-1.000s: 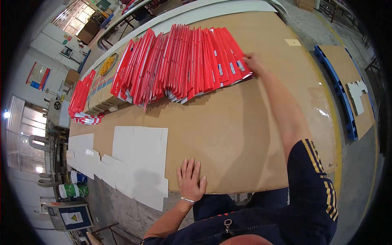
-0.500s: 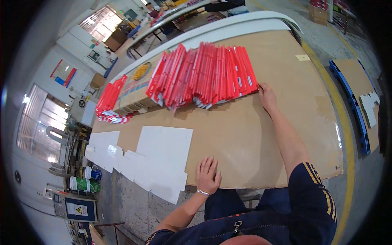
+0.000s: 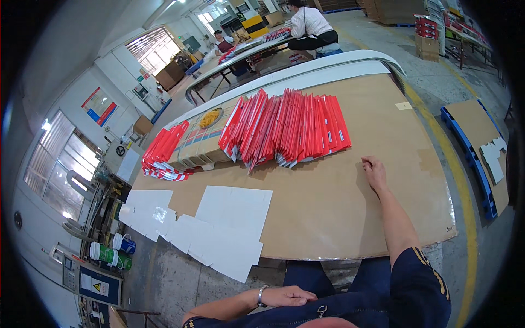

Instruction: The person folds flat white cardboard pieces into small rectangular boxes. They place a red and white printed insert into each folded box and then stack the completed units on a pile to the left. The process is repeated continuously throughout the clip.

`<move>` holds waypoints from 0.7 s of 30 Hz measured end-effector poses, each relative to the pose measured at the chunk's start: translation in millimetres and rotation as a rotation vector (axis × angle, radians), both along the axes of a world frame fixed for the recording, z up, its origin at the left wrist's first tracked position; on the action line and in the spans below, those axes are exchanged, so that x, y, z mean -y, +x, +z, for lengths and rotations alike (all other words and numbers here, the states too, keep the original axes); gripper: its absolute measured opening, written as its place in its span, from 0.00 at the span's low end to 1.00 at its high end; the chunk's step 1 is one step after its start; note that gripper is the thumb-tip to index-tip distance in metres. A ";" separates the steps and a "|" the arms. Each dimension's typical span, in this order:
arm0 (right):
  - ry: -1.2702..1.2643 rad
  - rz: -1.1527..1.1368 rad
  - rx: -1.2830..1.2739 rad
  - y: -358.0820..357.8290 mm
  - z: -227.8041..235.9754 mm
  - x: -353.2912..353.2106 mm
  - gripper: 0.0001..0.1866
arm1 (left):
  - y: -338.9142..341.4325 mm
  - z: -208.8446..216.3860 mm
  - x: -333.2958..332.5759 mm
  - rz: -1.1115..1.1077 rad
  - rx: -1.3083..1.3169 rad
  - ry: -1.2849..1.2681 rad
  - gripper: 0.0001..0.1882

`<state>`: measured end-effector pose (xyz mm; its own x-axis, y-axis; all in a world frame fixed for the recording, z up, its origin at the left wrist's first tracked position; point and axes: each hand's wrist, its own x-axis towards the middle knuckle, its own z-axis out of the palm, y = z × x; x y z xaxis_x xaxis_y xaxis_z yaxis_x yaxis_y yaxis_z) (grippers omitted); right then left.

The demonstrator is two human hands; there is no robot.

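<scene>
My right hand [image 3: 374,170] is over the brown cardboard-topped table [image 3: 322,218], its fingers curled in with nothing visible in them. It is apart from the fanned row of red flat packages [image 3: 298,128], which stand on edge close together beyond it to the left. My left hand [image 3: 287,296], with a metal band [image 3: 262,296] at the wrist, rests in front of my body below the table's near edge. Its fingers are bent and close together, and no object shows in it.
White sheets [image 3: 235,210] lie at the table's left, some over the near edge. A strapped brown bundle [image 3: 199,145] carries yellow bands [image 3: 210,118], with more red packages [image 3: 164,150] beside it. A blue pallet [image 3: 467,156] stands right. Two people sit at a far table [image 3: 246,54].
My right hand has come away from the red packages' right end. My left hand has drawn back from the table to my body. The view has tilted up, showing more background.
</scene>
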<state>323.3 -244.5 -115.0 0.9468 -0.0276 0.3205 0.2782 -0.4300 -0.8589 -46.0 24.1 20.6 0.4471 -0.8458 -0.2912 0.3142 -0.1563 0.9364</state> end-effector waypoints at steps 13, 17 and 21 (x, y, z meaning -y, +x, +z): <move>-0.191 0.100 0.672 -128.3 93.5 -52.8 0.42 | -15.4 -33.2 -7.2 -0.005 -0.144 -0.216 0.35; -0.221 0.136 0.285 -139.3 45.3 -58.7 0.44 | -16.8 -48.1 -9.6 -0.003 -0.226 -0.178 0.41; -0.242 0.343 0.336 -206.9 62.2 -49.9 0.39 | -11.3 -21.0 2.6 0.014 -0.238 -0.167 0.44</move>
<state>116.3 -194.6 -52.8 0.7330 0.3771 0.5661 0.6796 -0.4409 -0.5863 -57.3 21.4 -0.4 0.3948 -0.8851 -0.2464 0.5295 0.0000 0.8483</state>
